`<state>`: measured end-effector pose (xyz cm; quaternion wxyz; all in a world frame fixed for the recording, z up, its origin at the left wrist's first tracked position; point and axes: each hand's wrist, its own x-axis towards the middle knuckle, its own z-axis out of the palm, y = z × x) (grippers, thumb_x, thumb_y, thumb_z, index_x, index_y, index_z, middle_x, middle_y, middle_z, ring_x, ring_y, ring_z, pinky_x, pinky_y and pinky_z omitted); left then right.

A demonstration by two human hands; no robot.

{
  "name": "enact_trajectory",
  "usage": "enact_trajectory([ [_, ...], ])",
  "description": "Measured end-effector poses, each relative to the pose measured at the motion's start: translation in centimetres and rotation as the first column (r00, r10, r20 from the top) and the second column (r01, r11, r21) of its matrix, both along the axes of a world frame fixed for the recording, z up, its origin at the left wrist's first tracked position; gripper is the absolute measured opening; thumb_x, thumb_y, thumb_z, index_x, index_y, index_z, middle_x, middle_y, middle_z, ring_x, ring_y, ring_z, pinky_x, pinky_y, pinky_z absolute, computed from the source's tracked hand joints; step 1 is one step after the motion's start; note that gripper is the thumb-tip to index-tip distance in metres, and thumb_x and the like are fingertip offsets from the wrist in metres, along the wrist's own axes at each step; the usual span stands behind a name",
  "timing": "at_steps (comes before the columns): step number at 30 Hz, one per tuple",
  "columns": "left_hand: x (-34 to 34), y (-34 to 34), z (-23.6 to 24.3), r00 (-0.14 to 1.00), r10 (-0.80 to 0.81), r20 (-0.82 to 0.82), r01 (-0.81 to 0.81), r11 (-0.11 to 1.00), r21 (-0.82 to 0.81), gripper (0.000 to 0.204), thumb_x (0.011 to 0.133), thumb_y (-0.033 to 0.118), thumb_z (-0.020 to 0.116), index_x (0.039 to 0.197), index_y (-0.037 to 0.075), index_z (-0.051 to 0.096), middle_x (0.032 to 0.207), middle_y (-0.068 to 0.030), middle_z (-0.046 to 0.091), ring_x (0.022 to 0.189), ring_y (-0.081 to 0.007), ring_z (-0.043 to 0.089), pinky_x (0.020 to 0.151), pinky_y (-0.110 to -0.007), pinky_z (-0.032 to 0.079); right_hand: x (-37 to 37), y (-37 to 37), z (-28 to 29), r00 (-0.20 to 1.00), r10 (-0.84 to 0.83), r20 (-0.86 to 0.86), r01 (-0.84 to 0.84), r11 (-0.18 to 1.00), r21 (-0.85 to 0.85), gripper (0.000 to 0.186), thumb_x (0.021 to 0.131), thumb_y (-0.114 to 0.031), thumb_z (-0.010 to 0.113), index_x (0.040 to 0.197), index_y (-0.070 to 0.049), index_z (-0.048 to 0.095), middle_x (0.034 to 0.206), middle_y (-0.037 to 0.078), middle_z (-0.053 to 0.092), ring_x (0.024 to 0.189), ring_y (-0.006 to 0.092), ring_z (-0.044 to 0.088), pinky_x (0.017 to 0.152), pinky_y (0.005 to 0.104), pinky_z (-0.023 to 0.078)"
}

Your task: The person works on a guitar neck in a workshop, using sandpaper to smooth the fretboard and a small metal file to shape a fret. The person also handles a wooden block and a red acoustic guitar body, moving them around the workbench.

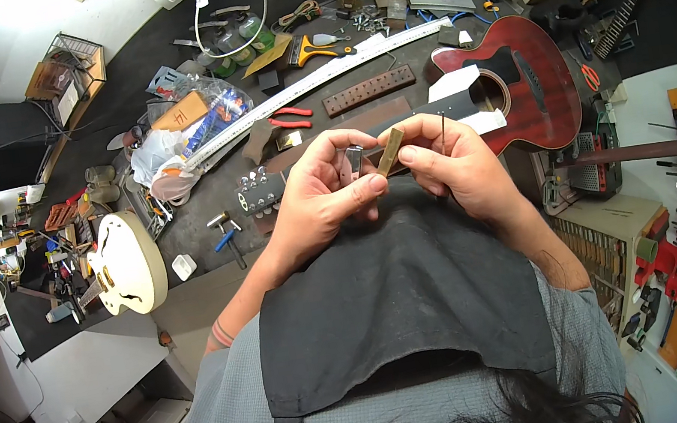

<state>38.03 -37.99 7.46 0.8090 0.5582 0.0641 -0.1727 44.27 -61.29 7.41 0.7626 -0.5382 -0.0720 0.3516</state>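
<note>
In front of my black apron (401, 289), both hands are raised close together. My left hand (326, 183) is closed around a small piece with a shiny metal end (354, 157); its exact kind does not show. Between the thumb and fingers of my right hand (453, 161) is a flat, narrow brass-coloured bar (390, 152), tilted, its lower end near my left thumb. A thin dark rod (443, 129) sticks up by the right fingers. Beyond my hands a dark red acoustic guitar (537, 54) lies on the bench, white paper (459, 84) beside its soundhole. My hands hide part of its neck.
Red-handled pliers (291, 118), a drilled wooden block (369, 89) and a long metal ruler (287, 93) lie past the neck. A hammer (219, 219) and a blue-handled tool (227, 240) rest at left, near a cream guitar body (134, 262). Bottles (251, 29) stand at the back.
</note>
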Motion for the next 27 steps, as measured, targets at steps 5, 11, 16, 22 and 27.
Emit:
enact_trajectory([
  [5,0.2,0.3,0.5,1.0,-0.014,0.015,0.014,0.999,0.032,0.051,0.099,0.004,0.086,0.141,0.002,0.058,0.109,-0.0066,0.07,0.081,-0.0061,0.067,0.065,-0.022,0.059,0.4,0.1,0.2,1.0,-0.007,-0.016,0.007,1.0,-0.014,0.028,0.111,-0.013,0.069,0.137,-0.002,0.072,0.109,0.0,0.075,0.067,0.0005,0.049,0.058,0.0192,0.04],
  [11,0.3,0.4,0.4,0.997,-0.011,0.076,0.009,1.0,0.025,0.052,0.099,0.002,0.085,0.144,0.001,0.059,0.117,-0.0071,0.07,0.079,-0.0036,0.067,0.065,-0.021,0.057,1.1,0.0,0.1,0.998,0.002,-0.069,-0.001,1.0,0.018,0.027,0.111,-0.014,0.069,0.136,-0.003,0.071,0.105,-0.002,0.074,0.066,0.0007,0.048,0.058,0.0193,0.039],
  [16,0.4,0.5,0.6,0.996,-0.014,0.084,0.013,1.0,0.017,0.051,0.1,0.001,0.083,0.144,0.001,0.058,0.121,-0.0113,0.074,0.077,-0.0041,0.069,0.065,-0.02,0.055,1.4,-0.1,-0.2,0.997,-0.006,-0.076,0.008,0.999,0.032,0.027,0.111,-0.014,0.069,0.136,-0.003,0.071,0.104,-0.002,0.073,0.066,0.001,0.048,0.057,0.0197,0.038],
  [22,0.5,0.6,0.8,0.997,-0.026,0.071,0.026,1.0,0.009,0.049,0.102,0.003,0.082,0.144,0.001,0.058,0.116,-0.0138,0.078,0.076,-0.0062,0.07,0.064,-0.02,0.054,1.7,0.2,0.3,0.998,0.01,-0.066,-0.009,1.0,0.016,0.031,0.111,-0.015,0.069,0.14,-0.003,0.07,0.102,-0.003,0.072,0.066,0.001,0.048,0.057,0.0198,0.037],
  [27,0.5,0.4,0.8,0.998,-0.038,0.056,0.038,0.999,-0.003,0.049,0.102,0.003,0.081,0.144,0.001,0.057,0.116,-0.0142,0.079,0.076,-0.0071,0.071,0.063,-0.021,0.054,1.7,-0.1,-0.1,0.997,0.035,-0.061,-0.034,0.999,0.028,0.034,0.11,-0.015,0.07,0.142,-0.005,0.069,0.099,-0.004,0.069,0.066,0.0006,0.047,0.057,0.0197,0.037],
])
